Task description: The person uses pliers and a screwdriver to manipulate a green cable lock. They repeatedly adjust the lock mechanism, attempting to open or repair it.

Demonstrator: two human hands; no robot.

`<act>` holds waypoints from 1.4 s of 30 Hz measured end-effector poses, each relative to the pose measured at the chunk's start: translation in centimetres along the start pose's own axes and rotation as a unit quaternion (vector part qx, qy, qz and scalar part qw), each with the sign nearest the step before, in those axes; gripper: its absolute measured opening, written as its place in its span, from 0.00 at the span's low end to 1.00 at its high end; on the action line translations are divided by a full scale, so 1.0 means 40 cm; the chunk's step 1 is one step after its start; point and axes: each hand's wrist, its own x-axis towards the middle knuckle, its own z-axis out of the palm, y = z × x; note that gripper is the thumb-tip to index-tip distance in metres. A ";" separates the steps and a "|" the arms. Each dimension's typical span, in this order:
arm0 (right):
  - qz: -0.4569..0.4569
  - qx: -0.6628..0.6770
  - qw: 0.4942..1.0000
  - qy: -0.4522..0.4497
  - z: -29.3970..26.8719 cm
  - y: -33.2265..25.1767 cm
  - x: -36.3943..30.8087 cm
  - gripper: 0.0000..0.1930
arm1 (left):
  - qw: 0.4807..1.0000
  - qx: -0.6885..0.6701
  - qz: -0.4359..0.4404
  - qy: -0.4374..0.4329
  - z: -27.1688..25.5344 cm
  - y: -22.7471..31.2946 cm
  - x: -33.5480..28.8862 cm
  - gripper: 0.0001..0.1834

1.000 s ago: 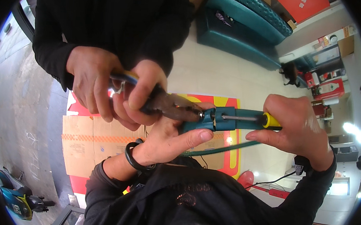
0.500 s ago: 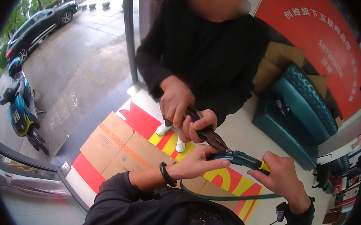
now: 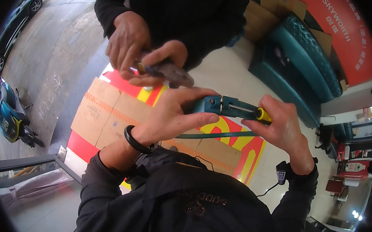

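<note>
My left hand (image 3: 173, 113) grips the left end of a dark teal, slotted metal part (image 3: 213, 104), its thumb along the near side. Small bolts and a gap show in the part's middle. My right hand (image 3: 280, 124) is closed round a yellow-and-black handle (image 3: 263, 115) at the part's right end, with a thin metal shaft lying along the slot. Below them a narrow green strip (image 3: 219, 136) runs between my hands; its ends are hidden. Across from me, a co-worker's hands (image 3: 131, 39) hold dark pliers (image 3: 171, 73), blurred, close above my left hand.
Flattened cardboard (image 3: 104, 114) covers a red and yellow floor mat (image 3: 80, 148). A teal tufted sofa (image 3: 288, 67) stands at the far right. Past the doorway at left are a scooter (image 3: 11, 114) and a dark car (image 3: 18, 22). A small black plug-like box (image 3: 281, 172) hangs by my right wrist.
The co-worker's pliers, at the teal part before, have drawn away to the left. My view has shifted, and my hands with the part appear higher in it. Both my grips stay closed.
</note>
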 end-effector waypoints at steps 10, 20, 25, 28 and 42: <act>0.024 0.005 0.999 0.028 -0.006 0.026 -0.016 0.22 | 1.000 0.003 -0.017 -0.026 -0.006 0.011 0.052 0.28; 0.171 0.140 0.974 0.046 -0.002 0.085 -0.080 0.19 | 0.993 -0.067 0.082 -0.046 0.049 -0.015 0.149 0.23; 0.235 0.238 0.942 0.040 0.037 0.101 -0.119 0.16 | 0.992 -0.058 0.107 -0.044 0.080 -0.029 0.177 0.19; 0.256 0.271 0.927 0.036 0.052 0.102 -0.128 0.16 | 0.991 -0.071 0.099 -0.046 0.087 -0.032 0.187 0.18; 0.221 0.121 0.962 0.108 0.042 0.096 -0.094 0.17 | 0.981 0.057 0.187 0.005 0.053 -0.059 0.252 0.19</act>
